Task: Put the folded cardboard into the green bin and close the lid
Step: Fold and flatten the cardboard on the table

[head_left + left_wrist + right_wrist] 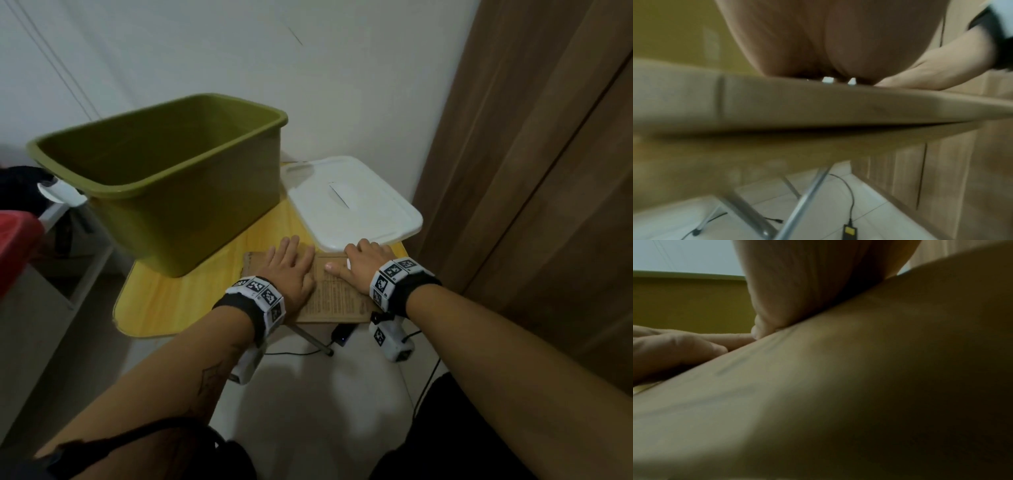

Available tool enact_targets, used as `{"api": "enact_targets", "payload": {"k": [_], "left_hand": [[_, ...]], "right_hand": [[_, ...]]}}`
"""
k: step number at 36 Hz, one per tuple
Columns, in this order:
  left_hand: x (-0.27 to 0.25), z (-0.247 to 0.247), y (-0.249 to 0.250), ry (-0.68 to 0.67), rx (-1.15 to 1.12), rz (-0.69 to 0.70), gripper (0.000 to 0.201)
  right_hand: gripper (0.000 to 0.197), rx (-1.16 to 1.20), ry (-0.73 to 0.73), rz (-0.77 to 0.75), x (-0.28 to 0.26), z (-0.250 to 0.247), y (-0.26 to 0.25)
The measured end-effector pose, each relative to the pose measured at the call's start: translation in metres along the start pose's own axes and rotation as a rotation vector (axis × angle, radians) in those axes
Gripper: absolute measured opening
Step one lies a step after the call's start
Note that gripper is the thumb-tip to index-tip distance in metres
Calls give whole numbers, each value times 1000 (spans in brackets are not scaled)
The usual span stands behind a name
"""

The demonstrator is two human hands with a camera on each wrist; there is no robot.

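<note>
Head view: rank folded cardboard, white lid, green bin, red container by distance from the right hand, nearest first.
From the right hand:
1. Folded cardboard: directly under the palm, touched, at the table's near edge.
2. White lid: just beyond the fingertips, lying flat on the table.
3. Green bin: across the table, far left, open.
4. Red container: off the table, left frame edge.

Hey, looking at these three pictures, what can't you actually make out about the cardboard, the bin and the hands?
- Cardboard print: head view, too small and blurred to read.
- Green bin floor: head view, mostly hidden by its near wall.
- Left hand fingertips: left wrist view, hidden by the palm.
- Right hand fingertips: head view, hidden where they meet the white lid; right wrist view, blurred.
</note>
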State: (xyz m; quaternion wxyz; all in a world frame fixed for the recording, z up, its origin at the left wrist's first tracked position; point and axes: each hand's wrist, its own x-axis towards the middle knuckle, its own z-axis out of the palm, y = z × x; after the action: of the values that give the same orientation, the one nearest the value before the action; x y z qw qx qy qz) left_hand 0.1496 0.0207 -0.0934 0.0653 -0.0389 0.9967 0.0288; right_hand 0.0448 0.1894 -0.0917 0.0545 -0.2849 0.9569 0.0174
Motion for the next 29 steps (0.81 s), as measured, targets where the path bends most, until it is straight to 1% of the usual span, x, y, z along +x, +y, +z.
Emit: {"api": "enact_targets", "payload": {"k": [3,6,8,10,12,14,15,17,20,22,23,25,27,29], "left_hand": [[-21,3,12,65,-43,-65,61],[-46,12,22,152,-29,-140,65],[-61,17,29,198,-41,-237,69],[-73,18,34,264,-107,-362,75],[-83,21,36,327,-248,-477,80],[-89,23,39,383,-439,-592,85],[-91,26,42,410,-536,-663,86],[-97,29,47,511,-696,-784,83],[-104,30,50,638,-833,-881,78],[-111,33,50,678,-909,-940,77],[-112,35,51,662,-983,-961,76],[-113,41,53,544,-1226,-940,71],[-113,43,56,410,-1521,-837,74],[-107,53,56,314,-1744,-752,83]], "right_hand": [[83,22,-24,11,-4,-1,-1],[82,34,-36,18,-13,-2,-4],[84,37,-51,37,-19,-1,-6],[83,38,-70,62,-25,-1,-8],[80,55,-99,90,-31,2,-10],[80,70,-109,109,-37,4,-11],[80,77,-115,121,-39,6,-11],[80,82,-122,148,-44,7,-12],[81,101,-125,161,-49,3,-16],[82,128,-130,181,-55,0,-19],[81,137,-126,189,-56,0,-21],[82,163,-127,208,-61,-4,-24],[85,193,-139,207,-66,-7,-27],[90,231,-149,196,-70,-10,-31]]}}
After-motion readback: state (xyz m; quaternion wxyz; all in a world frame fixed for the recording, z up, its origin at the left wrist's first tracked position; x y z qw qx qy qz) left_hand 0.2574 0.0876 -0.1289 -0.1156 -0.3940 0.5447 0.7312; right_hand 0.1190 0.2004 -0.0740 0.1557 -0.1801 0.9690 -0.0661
